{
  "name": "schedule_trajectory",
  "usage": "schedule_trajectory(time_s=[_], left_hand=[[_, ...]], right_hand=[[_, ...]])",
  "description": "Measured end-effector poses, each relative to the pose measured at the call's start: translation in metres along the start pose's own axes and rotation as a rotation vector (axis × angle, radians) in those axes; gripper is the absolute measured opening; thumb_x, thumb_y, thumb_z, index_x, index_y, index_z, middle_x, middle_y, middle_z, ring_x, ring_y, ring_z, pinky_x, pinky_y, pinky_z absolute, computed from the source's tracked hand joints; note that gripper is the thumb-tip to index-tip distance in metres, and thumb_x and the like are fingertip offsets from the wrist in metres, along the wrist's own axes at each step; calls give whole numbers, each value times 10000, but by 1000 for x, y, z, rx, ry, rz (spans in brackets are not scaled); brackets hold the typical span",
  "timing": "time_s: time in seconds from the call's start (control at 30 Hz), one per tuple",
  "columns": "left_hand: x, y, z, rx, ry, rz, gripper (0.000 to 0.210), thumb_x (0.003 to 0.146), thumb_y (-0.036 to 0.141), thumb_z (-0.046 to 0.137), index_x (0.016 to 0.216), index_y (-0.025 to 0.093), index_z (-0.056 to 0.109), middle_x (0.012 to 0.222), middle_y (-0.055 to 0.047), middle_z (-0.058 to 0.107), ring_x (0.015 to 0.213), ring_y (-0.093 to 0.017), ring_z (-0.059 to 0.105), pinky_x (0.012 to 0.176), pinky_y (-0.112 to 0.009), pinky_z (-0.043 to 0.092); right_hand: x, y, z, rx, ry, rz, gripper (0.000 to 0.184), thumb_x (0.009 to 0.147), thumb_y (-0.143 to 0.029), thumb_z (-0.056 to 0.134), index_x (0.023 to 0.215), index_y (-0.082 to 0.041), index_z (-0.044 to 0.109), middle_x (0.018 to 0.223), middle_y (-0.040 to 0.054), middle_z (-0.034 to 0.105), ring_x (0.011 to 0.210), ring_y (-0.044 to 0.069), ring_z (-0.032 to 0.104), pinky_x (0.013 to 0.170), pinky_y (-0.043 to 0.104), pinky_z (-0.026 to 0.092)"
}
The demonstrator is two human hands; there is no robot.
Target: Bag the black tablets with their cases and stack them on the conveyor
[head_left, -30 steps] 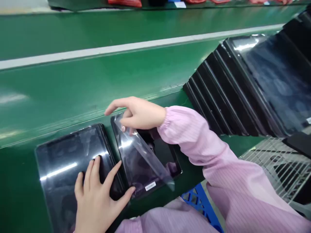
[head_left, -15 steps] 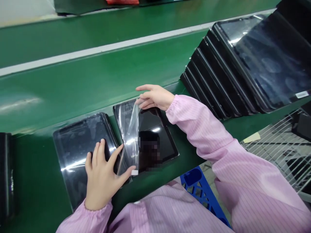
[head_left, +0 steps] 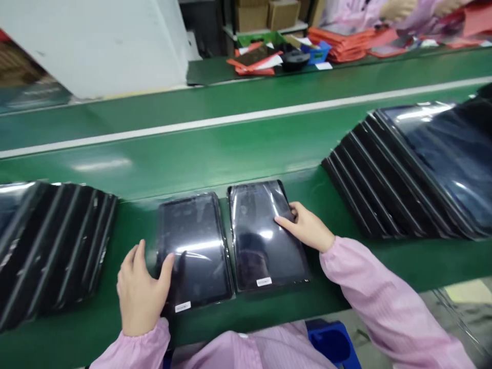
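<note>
Two dark flat tablets lie side by side on the green bench. The left tablet (head_left: 196, 246) has clear film over it and a small white label near its lower edge. At its left edge is my left hand (head_left: 142, 292), thumb resting over the border and fingers spread apart. The right tablet (head_left: 261, 251), also under glossy clear film with a white label, lies slightly askew. My right hand (head_left: 309, 225) grips its right edge, thumb on top and the other fingers partly hidden at the side.
Slanted stacks of dark tablets stand at the left (head_left: 57, 246) and at the right (head_left: 407, 174). Beyond the green conveyor (head_left: 184, 154) are red sleeves (head_left: 342, 43), a blue tray (head_left: 319, 52) and a co-worker's hands (head_left: 400, 9). A blue crate (head_left: 334, 343) sits below the bench edge.
The lifted clear film now lies flat over the right tablet. My right hand has come down from its top to its right edge; my left hand has shifted to the left tablet's outer edge. The view has tilted up.
</note>
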State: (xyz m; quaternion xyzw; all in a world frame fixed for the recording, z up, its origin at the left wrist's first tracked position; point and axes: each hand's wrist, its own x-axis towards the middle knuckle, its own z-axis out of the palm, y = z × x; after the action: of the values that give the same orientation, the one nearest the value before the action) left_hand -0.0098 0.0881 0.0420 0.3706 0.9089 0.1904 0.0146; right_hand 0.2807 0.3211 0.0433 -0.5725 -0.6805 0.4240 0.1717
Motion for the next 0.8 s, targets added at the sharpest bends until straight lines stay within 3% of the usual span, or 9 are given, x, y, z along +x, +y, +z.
schedule_trajectory(time_s=[0.07, 0.17, 0.27, 0.43, 0.67, 0.8], left_hand=[[8, -21, 0, -76, -149, -158, 817, 819, 706, 371, 1312, 80, 550, 1266, -240, 598, 1198, -416, 562, 1008, -540, 425], [17, -35, 9, -302, -339, -274, 708, 734, 752, 474, 1107, 167, 617, 1014, -123, 699, 950, -324, 670, 875, -437, 503], [25, -27, 16, -398, -322, -303, 711, 672, 757, 548, 1066, 167, 602, 942, -102, 707, 916, -311, 675, 856, -417, 492], [42, -8, 17, -453, -307, -211, 527, 779, 627, 512, 1052, 184, 594, 988, -104, 711, 939, -290, 674, 866, -406, 475], [45, -6, 17, -454, -221, -155, 347, 835, 526, 504, 940, 210, 600, 937, -83, 711, 887, -265, 675, 823, -381, 476], [44, -4, 17, -560, -176, -184, 378, 831, 532, 504, 979, 200, 607, 1008, -94, 700, 961, -274, 664, 874, -405, 471]], right_hand=[[1, 3, 3, 20, -18, -11, 476, 663, -488, 801, 968, -193, 587, 776, 38, 668, 720, 264, 653, 669, 382, 516], [5, 0, 2, 114, -71, -34, 466, 666, -541, 770, 915, -205, 565, 846, 68, 709, 740, 268, 687, 663, 388, 559], [8, -6, 0, 226, -108, -41, 498, 646, -587, 768, 903, -207, 573, 872, 97, 736, 769, 281, 717, 670, 390, 596], [14, -13, -6, 378, -68, -23, 424, 624, -516, 804, 867, -228, 611, 870, 106, 755, 836, 293, 734, 727, 369, 610], [5, -32, -40, 504, 16, 66, 379, 637, -361, 823, 926, -221, 622, 818, 118, 763, 694, 308, 739, 545, 362, 601], [-5, -58, -15, 670, -41, 91, 400, 635, -310, 841, 964, -221, 632, 842, 96, 767, 694, 290, 741, 564, 355, 615]])
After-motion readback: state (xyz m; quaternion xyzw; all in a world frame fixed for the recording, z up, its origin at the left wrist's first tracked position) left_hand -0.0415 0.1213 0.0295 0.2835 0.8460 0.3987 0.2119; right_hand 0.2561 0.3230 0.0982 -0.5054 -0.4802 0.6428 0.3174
